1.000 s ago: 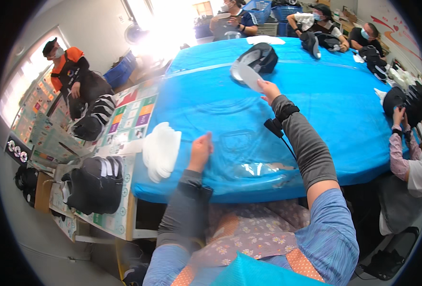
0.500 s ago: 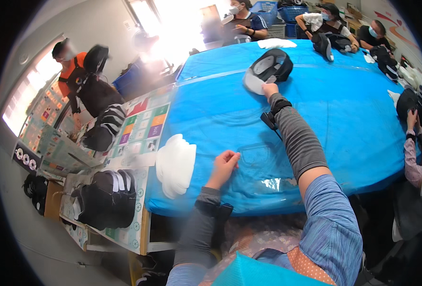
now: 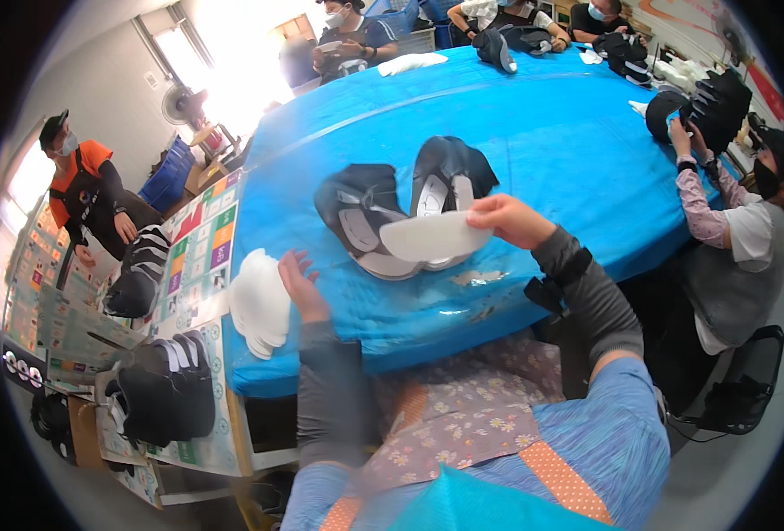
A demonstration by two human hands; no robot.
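Two black baseball caps lie upside down side by side on the blue-covered table in front of me, the left cap (image 3: 357, 199) and the right cap (image 3: 454, 168), their pale-lined brims toward me. My right hand (image 3: 514, 219) pinches a white brim-shaped sheet (image 3: 436, 237) by its right end. The sheet hangs over both brims and hides part of them; whether it touches them, I cannot tell. My left hand (image 3: 301, 285) is raised with fingers apart and holds nothing. Just left of it is a fanned pile of similar white sheets (image 3: 261, 305).
Nested black caps stand on the side table at my left, a near stack (image 3: 166, 389) and a farther stack (image 3: 140, 274). A person in orange (image 3: 91, 186) is behind them. Other people sit around the blue table (image 3: 578, 150), one at the right holding stacked caps (image 3: 715, 111).
My right hand has come back from the far side of the table and now holds a white sheet. Two caps now lie nearer, side by side. My left hand's fingers have spread beside the pile.
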